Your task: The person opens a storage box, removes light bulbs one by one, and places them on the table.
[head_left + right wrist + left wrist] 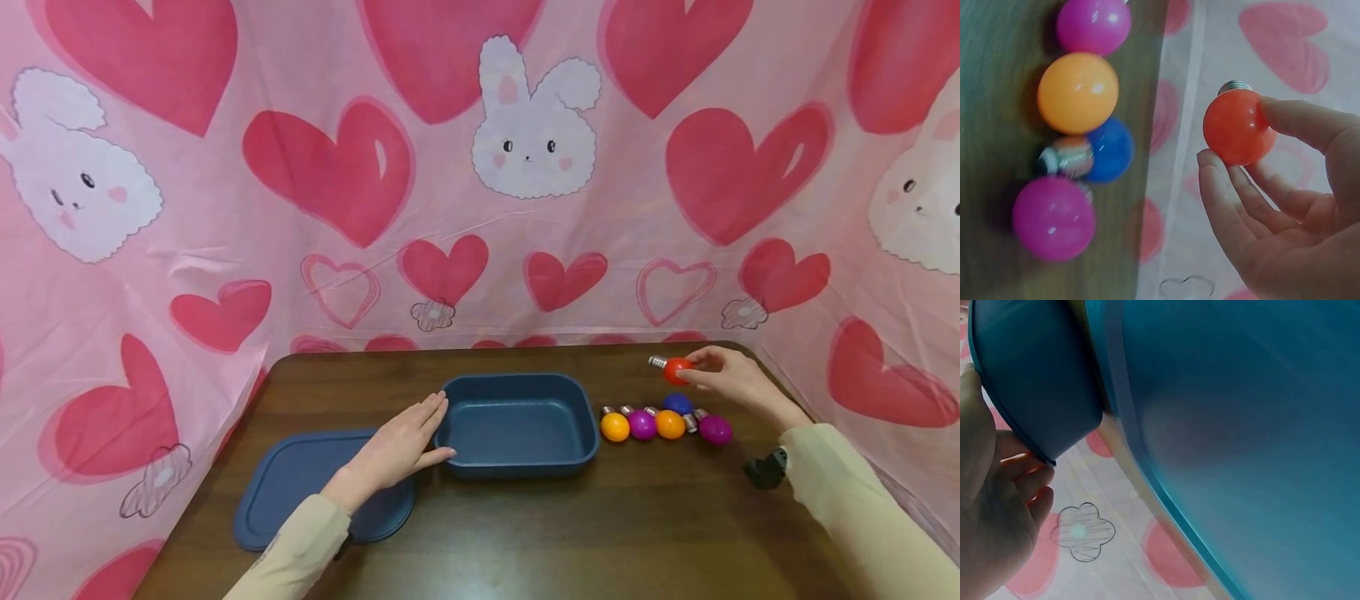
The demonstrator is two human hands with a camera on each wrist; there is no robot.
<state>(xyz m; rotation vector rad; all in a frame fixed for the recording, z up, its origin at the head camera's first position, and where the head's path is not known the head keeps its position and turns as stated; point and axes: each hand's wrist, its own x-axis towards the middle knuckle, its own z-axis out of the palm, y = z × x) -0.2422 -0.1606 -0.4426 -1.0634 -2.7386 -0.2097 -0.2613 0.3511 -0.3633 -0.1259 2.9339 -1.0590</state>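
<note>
In the head view my right hand [723, 377] pinches a red light bulb [677, 371] between thumb and fingers, raised above the table, its metal screw base pointing left. The right wrist view shows the red bulb [1238, 127] at the fingertips. Below it lie several bulbs: a blue bulb [678, 404], two orange ones, the right one [670, 425], and two purple ones, the outer one [716, 430]. My left hand [401, 437] touches the left rim of a dark blue rectangular box [517, 468] with its fingers extended. The box holds nothing.
A flat dark blue lid [292, 479] lies left of the box, partly under my left forearm. The brown wooden table [540, 533] ends at a pink curtain [517, 275] with hearts and rabbits, which also hangs at both sides.
</note>
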